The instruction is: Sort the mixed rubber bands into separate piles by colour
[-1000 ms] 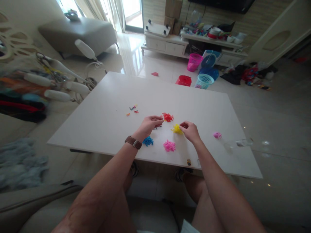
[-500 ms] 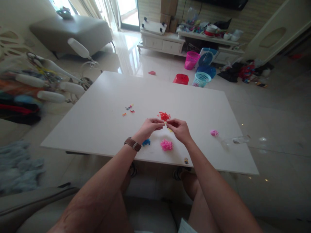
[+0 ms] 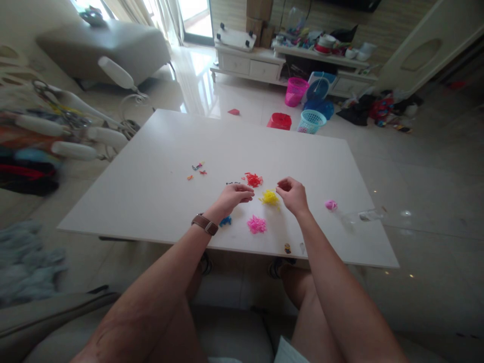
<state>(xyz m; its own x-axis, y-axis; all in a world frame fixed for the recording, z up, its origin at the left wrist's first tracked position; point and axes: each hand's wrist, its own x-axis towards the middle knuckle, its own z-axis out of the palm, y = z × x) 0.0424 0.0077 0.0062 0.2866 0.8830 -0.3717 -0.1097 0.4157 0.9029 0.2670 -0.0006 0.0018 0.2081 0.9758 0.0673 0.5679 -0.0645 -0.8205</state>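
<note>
Small heaps of coloured bits lie on the white table (image 3: 159,171): a red heap (image 3: 253,179), a yellow heap (image 3: 268,197), a pink heap (image 3: 256,225) and a blue heap (image 3: 226,221) partly hidden by my left wrist. My left hand (image 3: 234,195), with a brown watch on the wrist, hovers left of the yellow heap, fingers curled in a pinch. My right hand (image 3: 292,195) sits right of the yellow heap, fingers also curled. What either hand holds is too small to see.
A few loose coloured bits (image 3: 196,169) lie further left on the table, and a pink lump (image 3: 330,204) and a clear bag (image 3: 361,217) to the right. Baskets (image 3: 310,121) and clutter stand on the floor beyond. A drying rack (image 3: 71,131) is at the left.
My hands met over the yellow heap half a second ago and have since parted, uncovering the heap. The view has shifted slightly.
</note>
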